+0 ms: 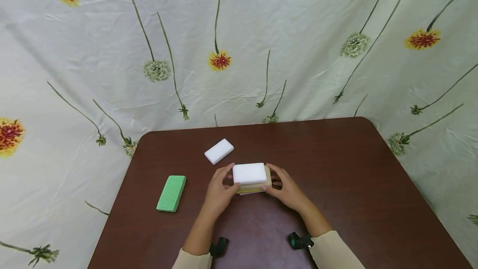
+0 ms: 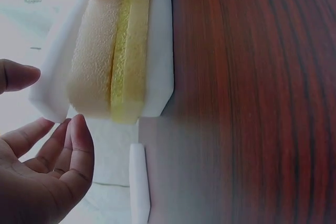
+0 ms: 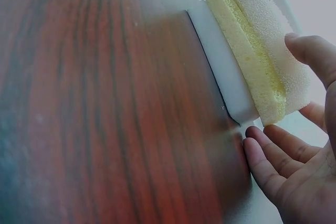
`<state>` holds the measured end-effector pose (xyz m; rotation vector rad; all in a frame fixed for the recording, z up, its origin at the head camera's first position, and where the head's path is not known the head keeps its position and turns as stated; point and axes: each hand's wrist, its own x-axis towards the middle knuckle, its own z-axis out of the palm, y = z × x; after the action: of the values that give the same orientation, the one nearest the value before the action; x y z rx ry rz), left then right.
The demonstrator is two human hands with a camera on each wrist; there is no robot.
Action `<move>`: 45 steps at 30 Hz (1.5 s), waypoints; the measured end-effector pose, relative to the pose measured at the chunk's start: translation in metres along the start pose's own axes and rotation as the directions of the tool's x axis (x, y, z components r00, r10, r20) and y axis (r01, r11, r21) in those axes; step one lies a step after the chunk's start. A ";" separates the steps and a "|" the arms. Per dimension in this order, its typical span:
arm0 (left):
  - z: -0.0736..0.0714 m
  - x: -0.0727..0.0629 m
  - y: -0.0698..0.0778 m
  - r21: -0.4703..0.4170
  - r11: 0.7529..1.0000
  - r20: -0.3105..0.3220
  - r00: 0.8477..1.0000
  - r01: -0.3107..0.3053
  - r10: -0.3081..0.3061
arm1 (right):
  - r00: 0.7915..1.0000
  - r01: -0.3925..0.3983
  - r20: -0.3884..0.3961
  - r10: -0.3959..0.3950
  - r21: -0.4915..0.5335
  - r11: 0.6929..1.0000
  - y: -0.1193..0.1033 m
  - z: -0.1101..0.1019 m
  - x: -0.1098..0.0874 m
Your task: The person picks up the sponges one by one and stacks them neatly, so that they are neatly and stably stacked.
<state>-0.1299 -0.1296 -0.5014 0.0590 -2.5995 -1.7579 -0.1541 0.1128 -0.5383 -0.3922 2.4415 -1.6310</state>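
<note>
A stack of blocks lies on the table between both hands. On top is a white sponge (image 1: 249, 173), set slightly left of a beige, coarse-pored sponge (image 2: 97, 51). Beneath these come a yellow sponge (image 2: 128, 51) and a white block (image 2: 160, 51) at the bottom. My left hand (image 1: 219, 190) holds the top white sponge at its left end, thumb at the front corner and forefinger at the back. With thumb on the front face and fingers round the right end, my right hand (image 1: 286, 188) grips the beige sponge.
A green sponge (image 1: 171, 193) lies to the left on the brown table (image 1: 336, 177). Behind the stack, a bit left, is another white sponge (image 1: 219, 151). Flower-patterned cloth (image 1: 246, 74) hangs past the table's far edge.
</note>
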 end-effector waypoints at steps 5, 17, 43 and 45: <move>0.004 0.001 0.001 0.020 1.000 0.020 1.000 -0.017 0.016 | 1.000 0.016 0.005 -0.016 -0.001 1.000 0.004 0.000 0.001; 0.009 0.002 -0.003 0.087 0.995 0.005 0.999 -0.041 0.041 | 1.000 0.018 0.007 -0.018 -0.024 1.000 0.004 0.000 0.001; 0.009 0.000 0.001 0.103 0.994 0.026 0.999 -0.031 0.028 | 0.990 0.132 -0.045 -0.131 0.000 0.991 0.004 -0.001 0.001; 0.009 0.000 0.001 0.099 0.995 0.026 0.999 -0.032 0.029 | 0.985 0.159 -0.062 -0.158 0.004 0.987 0.004 0.000 0.002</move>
<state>-0.1303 -0.1207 -0.5043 -0.0015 -2.6884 -1.6289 -0.1561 0.1139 -0.5419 -0.5559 2.5039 -1.7402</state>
